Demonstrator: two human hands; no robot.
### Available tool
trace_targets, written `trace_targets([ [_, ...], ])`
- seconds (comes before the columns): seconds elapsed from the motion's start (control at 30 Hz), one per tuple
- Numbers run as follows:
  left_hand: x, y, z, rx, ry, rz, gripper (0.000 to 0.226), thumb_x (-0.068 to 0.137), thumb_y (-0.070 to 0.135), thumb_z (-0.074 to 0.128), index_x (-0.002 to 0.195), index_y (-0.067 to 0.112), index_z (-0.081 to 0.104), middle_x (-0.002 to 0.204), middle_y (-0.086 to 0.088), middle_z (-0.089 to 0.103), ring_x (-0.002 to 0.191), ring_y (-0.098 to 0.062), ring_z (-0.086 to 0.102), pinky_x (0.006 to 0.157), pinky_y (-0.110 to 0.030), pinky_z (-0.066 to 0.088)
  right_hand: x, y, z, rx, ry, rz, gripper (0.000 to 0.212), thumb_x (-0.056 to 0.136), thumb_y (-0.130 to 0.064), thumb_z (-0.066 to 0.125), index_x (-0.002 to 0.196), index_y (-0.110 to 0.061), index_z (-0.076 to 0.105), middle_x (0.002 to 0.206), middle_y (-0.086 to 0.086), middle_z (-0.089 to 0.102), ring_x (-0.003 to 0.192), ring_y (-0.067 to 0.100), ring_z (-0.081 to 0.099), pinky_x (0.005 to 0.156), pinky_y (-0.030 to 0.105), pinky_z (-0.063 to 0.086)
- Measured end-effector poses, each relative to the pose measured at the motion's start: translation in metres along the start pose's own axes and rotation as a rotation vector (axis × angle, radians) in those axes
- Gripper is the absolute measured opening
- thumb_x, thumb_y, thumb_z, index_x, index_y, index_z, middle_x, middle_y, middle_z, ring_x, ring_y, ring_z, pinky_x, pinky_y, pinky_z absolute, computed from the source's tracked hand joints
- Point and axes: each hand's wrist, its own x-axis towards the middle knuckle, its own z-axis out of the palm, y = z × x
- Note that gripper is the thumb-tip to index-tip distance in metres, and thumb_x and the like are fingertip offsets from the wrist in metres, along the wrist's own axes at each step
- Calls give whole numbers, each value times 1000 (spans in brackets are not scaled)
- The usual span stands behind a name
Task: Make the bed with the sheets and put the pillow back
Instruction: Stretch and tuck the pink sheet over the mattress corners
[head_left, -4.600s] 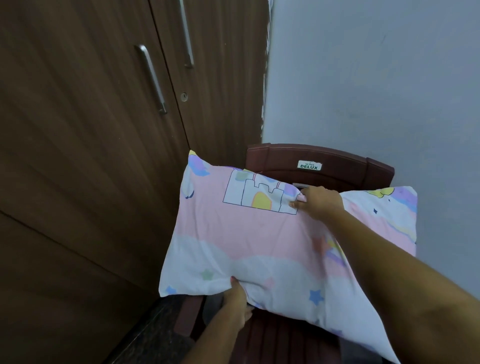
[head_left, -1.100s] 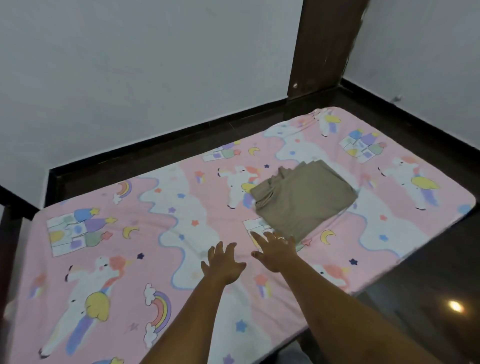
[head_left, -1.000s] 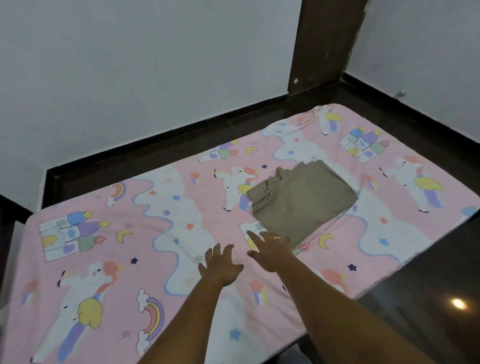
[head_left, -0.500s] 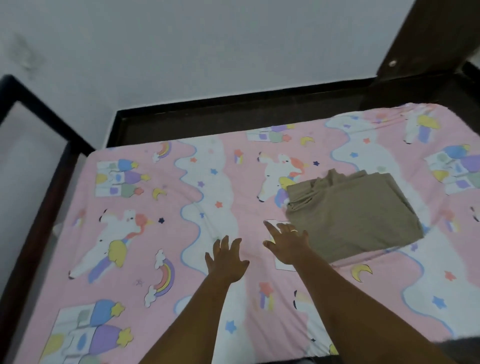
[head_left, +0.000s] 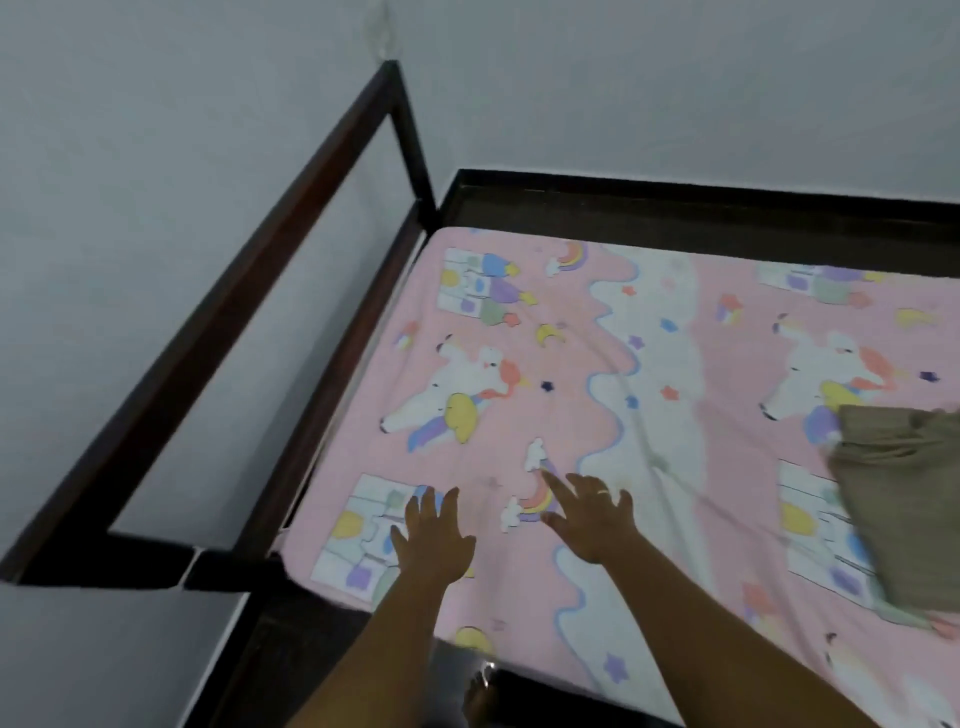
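Near the left end of the bed, both hands reach out palm down over the pink sheet (head_left: 571, 415), which lies spread across the mattress with its print of unicorns, castles, rainbows and stars. The left hand (head_left: 434, 540) is over a castle print close to the near edge, its fingers straight and slightly apart, holding nothing. The right hand (head_left: 589, 519) is just beside it over a rainbow, fingers straight and splayed wide, the forefinger pointing toward a small cloud; a ring (head_left: 602, 492) shows on one finger. Whether either palm actually presses on the fabric, I cannot tell. A few soft creases run through the white wavy band of the sheet to the right of the hands. A folded tan cloth (head_left: 904, 499) lies on the sheet at the right edge of the view, well apart from both hands and partly cut off. The dark wooden bed frame (head_left: 260, 267) runs round the mattress, with an open rail at the left end, against a pale grey wall (head_left: 156, 130). At the bottom edge, part of a bare foot (head_left: 480, 701) shows below the sheet's near edge
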Motion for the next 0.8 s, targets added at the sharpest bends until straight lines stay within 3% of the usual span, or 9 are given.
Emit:
trace_targets([
  [0.13, 13, -83, -6, -60, 46, -106, 68, 97, 44, 41, 150, 32, 2, 159, 0, -1, 146, -24, 1, 115, -49, 14, 27, -90, 21, 2, 17, -196, 58, 99, -53, 26, 150, -41, 2, 158, -7, 11, 145, 16, 10, 113, 51, 10],
  [0.27, 47, -135, 5, -157, 50, -163, 68, 95, 41, 48, 150, 25, 11, 158, -4, 12, 144, -25, 14, 113, -46, 24, 63, -139, 48, -52, -8, -295, 56, 98, -56, 16, 150, -40, 8, 157, -6, 14, 144, 18, 15, 112, 52, 15],
  [0.3, 60, -147, 10, -207, 43, -182, 68, 94, 39, 49, 149, 23, 13, 157, -6, 15, 143, -26, 17, 113, -44, 25, 72, -149, 56, -75, -6, -319, 60, 95, -60, 5, 149, -38, 15, 155, -5, 23, 141, 20, 26, 109, 55, 23],
  [0.37, 91, -169, 22, -312, 68, -217, 66, 95, 35, 51, 149, 20, 16, 155, -8, 20, 141, -27, 21, 113, -42, 24, 98, -160, 77, -57, -62, -286, 71, 92, -59, -9, 138, -35, 40, 134, -1, 55, 116, 23, 59, 84, 55, 48],
  [0.4, 104, -178, 27, -363, 81, -239, 64, 95, 33, 50, 149, 19, 17, 155, -8, 21, 141, -27, 21, 114, -41, 23, 111, -161, 92, -15, -51, -275, 68, 94, -57, -8, 129, -36, 46, 121, -2, 65, 101, 21, 67, 71, 49, 53],
  [0.47, 139, -196, 37, -458, 102, -284, 62, 97, 29, 48, 149, 17, 18, 155, -8, 21, 142, -26, 20, 116, -39, 19, 146, -163, 125, 32, -60, -287, 61, 95, -55, -5, 123, -37, 46, 112, -3, 69, 92, 19, 70, 63, 44, 55],
  [0.67, 233, -228, 41, -618, 212, -313, 56, 99, 30, 44, 149, 15, 22, 152, -8, 30, 138, -29, 30, 110, -39, 27, 248, -184, 149, -32, 75, -314, 58, 91, -58, 17, 134, -31, 43, 135, 5, 56, 114, 28, 61, 78, 56, 49],
  [0.73, 257, -234, 40, -664, 171, -350, 54, 101, 36, 35, 150, 17, 23, 149, -4, 36, 136, -28, 35, 110, -38, 28, 284, -198, 148, -69, 156, -297, 60, 94, -57, 8, 137, -33, 42, 140, 4, 52, 122, 31, 55, 83, 63, 44],
  [0.8, 273, -238, 42, -699, 85, -393, 55, 101, 44, 28, 149, 20, 25, 150, -3, 35, 138, -28, 33, 114, -40, 24, 310, -215, 149, -85, 223, -319, 57, 91, -58, 20, 138, -37, 44, 144, 3, 47, 130, 32, 47, 90, 70, 34],
])
